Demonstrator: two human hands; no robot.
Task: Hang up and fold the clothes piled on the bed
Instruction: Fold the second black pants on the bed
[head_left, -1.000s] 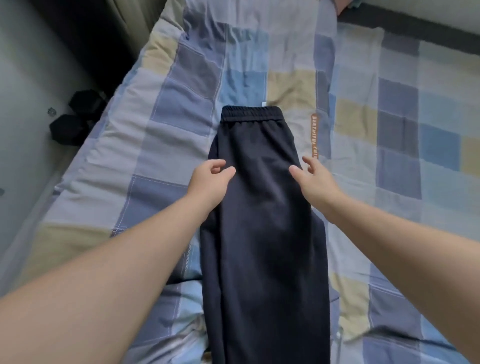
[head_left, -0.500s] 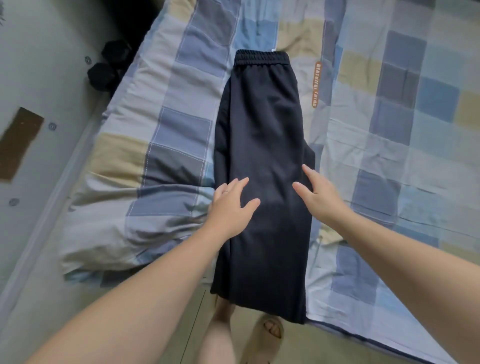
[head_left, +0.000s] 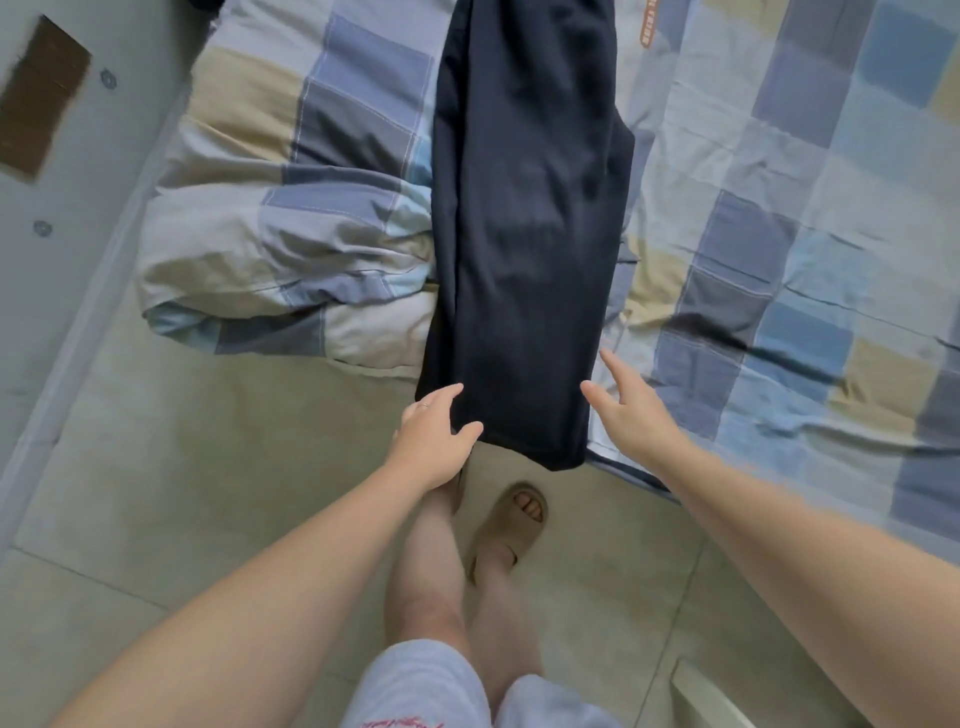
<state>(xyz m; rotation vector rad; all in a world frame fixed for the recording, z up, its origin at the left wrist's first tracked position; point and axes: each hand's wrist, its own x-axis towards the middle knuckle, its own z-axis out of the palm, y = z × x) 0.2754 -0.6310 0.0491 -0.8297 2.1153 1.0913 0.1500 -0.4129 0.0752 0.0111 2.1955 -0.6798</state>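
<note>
Dark navy trousers (head_left: 524, 218) lie lengthwise on the checked bed cover (head_left: 779, 270), folded leg on leg. Their hem end hangs over the bed's near edge. My left hand (head_left: 434, 439) rests on the hem's left corner, fingers along the fabric edge and thumb spread onto the cloth. My right hand (head_left: 623, 413) is beside the hem's right edge with straight fingers, touching or almost touching it. The waistband is out of view at the top.
A bunched checked duvet (head_left: 270, 234) lies left of the trousers at the bed's corner. Below are the tiled floor (head_left: 208, 493), my legs and a beige slipper (head_left: 511, 525). A grey wall with a brown patch (head_left: 41, 98) runs along the left.
Both hands have slid down the trousers from near the waistband to the hem. The view has tilted down, so the floor and my feet now show.
</note>
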